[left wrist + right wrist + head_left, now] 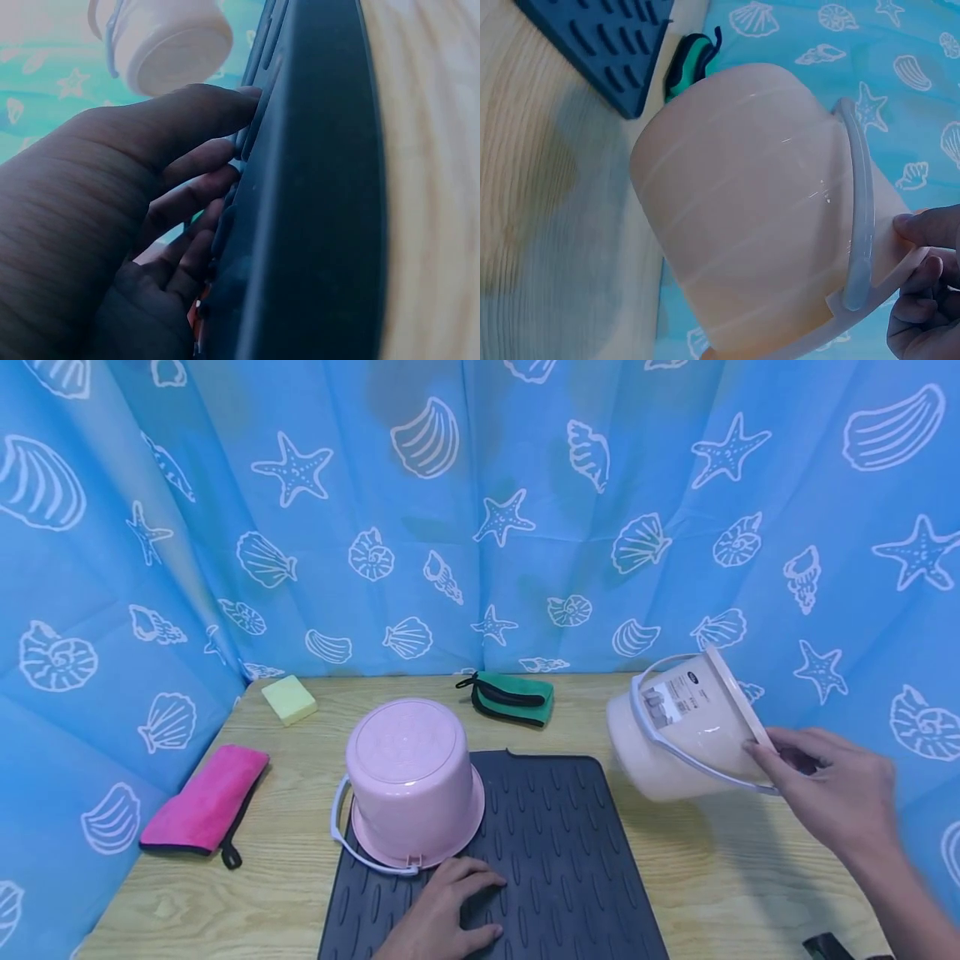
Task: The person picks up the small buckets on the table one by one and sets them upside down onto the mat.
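Note:
On the right, my right hand [843,785] pinches the rim of a cream bucket [678,735], thumb on the outer wall. The bucket is tilted on its side above the table, its base toward the left and a printed label facing up. Its pale handle [861,202] hangs across the wall in the right wrist view. My left hand [446,914] rests on the black ribbed mat [547,860] with loosely bent fingers and holds nothing. Just beyond it, a pink bucket [408,768] stands upside down on the mat, its handle [348,835] lying to the left.
A folded green cloth [513,697] lies at the back of the wooden table [270,893]. To the left are a pink cloth [206,797] and a yellow sponge [289,699]. A black object [827,946] shows at the lower right edge. Blue shell-patterned curtains [420,527] enclose the table.

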A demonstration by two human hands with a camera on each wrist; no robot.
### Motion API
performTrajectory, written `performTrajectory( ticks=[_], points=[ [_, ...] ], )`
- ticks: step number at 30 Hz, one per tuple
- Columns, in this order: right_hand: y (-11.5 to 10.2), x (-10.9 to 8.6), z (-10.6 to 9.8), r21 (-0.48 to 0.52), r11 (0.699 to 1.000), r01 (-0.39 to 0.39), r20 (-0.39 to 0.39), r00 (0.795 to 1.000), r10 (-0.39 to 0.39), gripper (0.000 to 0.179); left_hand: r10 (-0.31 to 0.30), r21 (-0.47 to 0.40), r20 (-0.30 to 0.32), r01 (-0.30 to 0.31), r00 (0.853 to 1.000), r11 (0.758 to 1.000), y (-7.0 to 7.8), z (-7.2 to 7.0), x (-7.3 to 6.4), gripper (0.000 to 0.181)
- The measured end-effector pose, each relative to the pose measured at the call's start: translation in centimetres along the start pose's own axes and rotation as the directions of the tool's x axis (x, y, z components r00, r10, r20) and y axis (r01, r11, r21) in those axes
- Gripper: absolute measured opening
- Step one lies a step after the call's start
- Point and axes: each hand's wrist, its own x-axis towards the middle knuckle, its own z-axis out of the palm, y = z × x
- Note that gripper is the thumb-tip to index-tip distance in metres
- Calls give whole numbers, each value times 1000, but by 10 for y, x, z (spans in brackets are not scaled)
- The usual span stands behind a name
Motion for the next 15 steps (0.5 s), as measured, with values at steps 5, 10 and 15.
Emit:
performTrajectory(
  ticks=[5, 10, 15],
  points=[
    [-2, 1, 4, 49, 997, -56, 26, 998, 55, 27, -3, 11, 9, 3, 1000, 1000, 0, 1, 2, 44],
    [-3, 0, 10, 137, 985, -106, 26, 994, 103, 28, -30, 11, 22, 29, 999, 1000, 3, 0, 3, 44],
    [-6, -4, 15, 222, 963, -154, 31, 988, 151, 29, 14, 42, -42, -13, 999, 999, 10, -1, 2, 40]
  ],
)
